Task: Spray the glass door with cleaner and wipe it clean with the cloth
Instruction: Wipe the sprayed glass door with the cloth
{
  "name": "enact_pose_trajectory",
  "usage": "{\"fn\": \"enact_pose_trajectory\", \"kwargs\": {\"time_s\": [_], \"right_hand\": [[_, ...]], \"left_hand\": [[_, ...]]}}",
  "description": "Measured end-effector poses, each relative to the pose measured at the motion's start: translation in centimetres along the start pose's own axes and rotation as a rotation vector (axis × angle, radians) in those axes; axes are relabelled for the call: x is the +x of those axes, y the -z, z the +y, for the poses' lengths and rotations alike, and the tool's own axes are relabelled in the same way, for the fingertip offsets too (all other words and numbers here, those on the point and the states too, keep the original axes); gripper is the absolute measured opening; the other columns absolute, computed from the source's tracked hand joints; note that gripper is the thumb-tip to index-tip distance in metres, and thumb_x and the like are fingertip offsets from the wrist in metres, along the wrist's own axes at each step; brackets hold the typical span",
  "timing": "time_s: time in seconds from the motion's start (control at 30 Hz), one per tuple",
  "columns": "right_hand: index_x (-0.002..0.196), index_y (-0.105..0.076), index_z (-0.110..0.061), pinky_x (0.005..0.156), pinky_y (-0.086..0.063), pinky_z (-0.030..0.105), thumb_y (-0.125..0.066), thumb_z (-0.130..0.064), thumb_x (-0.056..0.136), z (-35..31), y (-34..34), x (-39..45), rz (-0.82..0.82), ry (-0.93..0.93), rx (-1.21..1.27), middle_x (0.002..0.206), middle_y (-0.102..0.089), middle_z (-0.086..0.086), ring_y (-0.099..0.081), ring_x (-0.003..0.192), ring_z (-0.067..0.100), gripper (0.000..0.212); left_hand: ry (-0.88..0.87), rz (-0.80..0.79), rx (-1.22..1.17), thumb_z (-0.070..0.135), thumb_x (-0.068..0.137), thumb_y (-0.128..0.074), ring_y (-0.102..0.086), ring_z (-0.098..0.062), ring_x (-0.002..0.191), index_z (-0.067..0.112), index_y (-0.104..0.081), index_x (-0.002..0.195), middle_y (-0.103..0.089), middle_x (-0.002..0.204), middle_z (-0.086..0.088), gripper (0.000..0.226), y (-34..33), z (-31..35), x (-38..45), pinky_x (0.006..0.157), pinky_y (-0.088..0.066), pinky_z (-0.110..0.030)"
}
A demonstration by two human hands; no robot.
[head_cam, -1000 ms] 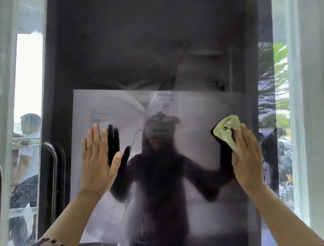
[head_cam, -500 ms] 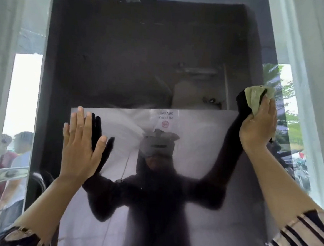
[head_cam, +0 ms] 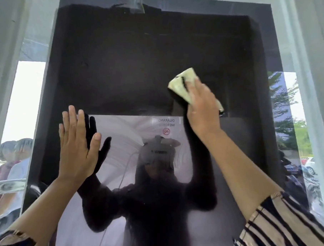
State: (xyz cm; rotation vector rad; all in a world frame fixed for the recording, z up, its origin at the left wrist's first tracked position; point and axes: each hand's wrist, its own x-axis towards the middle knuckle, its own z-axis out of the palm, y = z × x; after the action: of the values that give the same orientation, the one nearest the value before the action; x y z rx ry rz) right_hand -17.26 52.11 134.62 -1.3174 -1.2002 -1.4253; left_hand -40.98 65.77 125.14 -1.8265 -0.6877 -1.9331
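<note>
The glass door (head_cam: 123,56) fills the view, dark in its upper half and reflecting me below. My right hand (head_cam: 202,108) presses a folded pale yellow cloth (head_cam: 183,83) flat against the dark upper glass, right of centre. My left hand (head_cam: 75,147) rests flat on the glass lower left, fingers spread and pointing up, holding nothing. No spray bottle is in view.
White door frame posts (head_cam: 309,55) stand on both sides. A white sheet with a no-smoking sign (head_cam: 166,131) sits behind the lower glass. A strip of tape (head_cam: 136,4) is stuck at the top edge. People (head_cam: 13,153) and parked cars are reflected at the sides.
My right hand has carried the cloth up to the door's right edge, then left onto the dark upper glass. My view has tilted upward. The left hand has stayed planted on the glass.
</note>
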Motion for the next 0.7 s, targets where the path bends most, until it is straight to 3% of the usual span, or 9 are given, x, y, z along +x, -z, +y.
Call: {"fn": "enact_pose_trajectory", "kwargs": {"time_s": [0.23,0.37,0.47,0.53,0.7], "right_hand": [[0.128,-0.049,-0.004,0.092,-0.043,0.047,-0.056,0.016,0.071,-1.3,1.0,-6.2,-0.101,0.226,0.078,0.132,-0.050,0.018,-0.050,0.116,0.038,0.061],[0.123,-0.055,-0.005,0.088,-0.048,0.047,-0.056,0.012,0.077,0.1,1.4,-7.7,-0.020,0.247,-0.010,0.127,-0.056,0.016,-0.056,0.112,0.036,0.050],[0.131,-0.047,-0.007,0.098,-0.037,0.054,-0.041,-0.005,0.086,2.8,1.7,-8.5,-0.013,0.049,-0.102,0.136,-0.048,0.017,-0.045,0.121,0.040,0.045],[0.138,-0.036,-0.008,0.100,-0.031,0.053,-0.043,-0.004,0.084,5.4,2.2,-9.5,-0.036,-0.144,-0.168,0.143,-0.038,0.016,-0.038,0.124,0.039,0.054],[0.138,-0.031,-0.005,0.099,-0.029,0.050,-0.045,0.004,0.083,6.0,2.4,-11.4,0.157,-0.494,-0.062,0.145,-0.033,0.018,-0.035,0.125,0.039,0.057]], "left_hand": [[-0.014,-0.030,0.040,0.044,0.090,-0.017,0.010,-0.016,0.138,0.004,-0.011,0.144,-0.001,0.153,-0.011,0.067,0.5,1.2,-1.8,0.109,0.015,-0.021],[-0.023,-0.042,0.073,0.043,0.090,-0.018,0.010,-0.014,0.138,0.005,-0.010,0.144,0.001,0.152,-0.007,0.067,1.0,0.7,-2.6,0.110,0.014,-0.023],[-0.021,-0.053,0.109,0.043,0.090,-0.018,0.009,-0.015,0.139,0.004,-0.011,0.144,0.000,0.152,-0.008,0.067,1.4,-0.3,-3.1,0.111,0.013,-0.025],[-0.018,-0.070,0.115,0.044,0.090,-0.018,0.008,-0.015,0.139,0.005,-0.011,0.144,0.002,0.151,-0.005,0.067,1.6,-0.8,-3.6,0.111,0.012,-0.026],[-0.015,-0.100,0.083,0.045,0.091,-0.018,0.008,-0.014,0.139,0.005,-0.010,0.144,0.003,0.150,-0.002,0.067,1.4,-1.8,-4.8,0.112,0.011,-0.023]]}}
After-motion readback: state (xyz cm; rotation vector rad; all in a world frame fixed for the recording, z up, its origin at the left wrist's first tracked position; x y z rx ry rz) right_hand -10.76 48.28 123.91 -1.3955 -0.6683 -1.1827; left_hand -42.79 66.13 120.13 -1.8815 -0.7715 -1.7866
